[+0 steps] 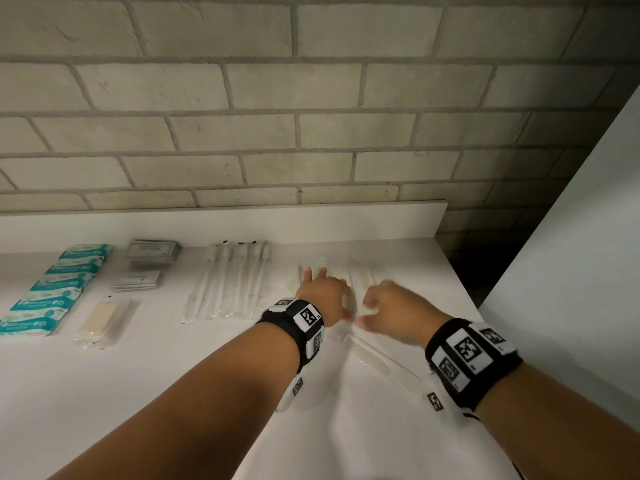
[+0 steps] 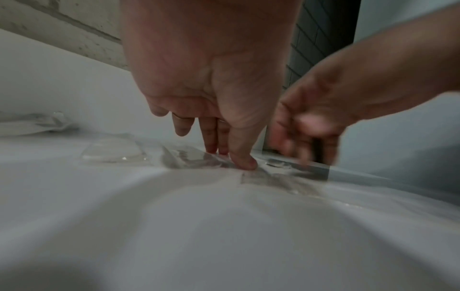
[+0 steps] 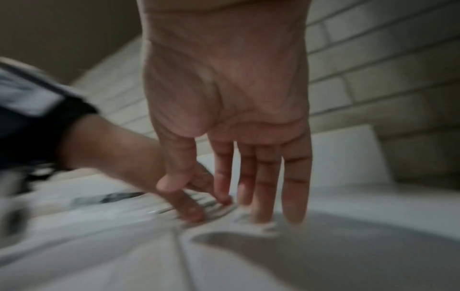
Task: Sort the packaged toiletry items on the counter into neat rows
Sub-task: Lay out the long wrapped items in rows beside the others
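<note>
Lying nearest on the white counter [image 1: 145, 382], a clear-wrapped white comb [image 1: 372, 356] is seen at a slant between the two forearms, touched by neither hand. Beyond it, the left hand [image 1: 323, 294] is held palm down with straight fingers; in the left wrist view its thumb tip and fingertips [image 2: 245, 161] are pressed on a flat clear packet [image 2: 199, 159], and nothing is gripped. Just beside it, the right hand [image 1: 394, 310] is lowered with its fingers [image 3: 295, 189] extended and relaxed toward the counter; the view is blurred, and whether the tips touch a packet cannot be told. No item is held by it. More clear-wrapped combs [image 1: 360, 275] are laid side by side just past both hands.

To the left, a row of wrapped toothbrushes [image 1: 228, 282] is laid parallel. Further left, a clear packet with a cream-coloured insert [image 1: 104, 320] is placed in front of two stacks of grey sachets [image 1: 145, 265]. At the left edge, teal-and-white packets [image 1: 59, 289] are arranged in an overlapping column. Behind everything, a white ledge [image 1: 346, 220] is set against a pale brick wall [image 1: 311, 116].
</note>
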